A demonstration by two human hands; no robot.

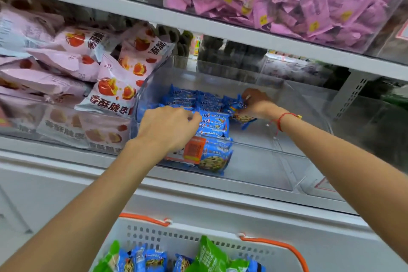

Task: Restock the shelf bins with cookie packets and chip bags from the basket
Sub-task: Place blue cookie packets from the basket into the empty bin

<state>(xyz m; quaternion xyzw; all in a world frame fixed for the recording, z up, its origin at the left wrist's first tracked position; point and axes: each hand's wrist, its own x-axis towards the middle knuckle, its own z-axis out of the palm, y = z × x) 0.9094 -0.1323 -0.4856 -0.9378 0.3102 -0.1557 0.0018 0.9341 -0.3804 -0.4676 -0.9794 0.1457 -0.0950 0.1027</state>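
The left hand (169, 127) had its fingers curled onto a blue cookie packet (213, 125) at the top of the stack, and the right hand (256, 104) pinched another blue packet (239, 106) at the stack's far right side, though its fingertips were partly hidden. Both packets sat inside the clear bin (276, 161) on the middle shelf, whose right half was bare. Pink bags (114, 86) filled the bin just to the left. Below, the white basket (187, 236) with orange handles held more blue packets and green bags (209, 256).
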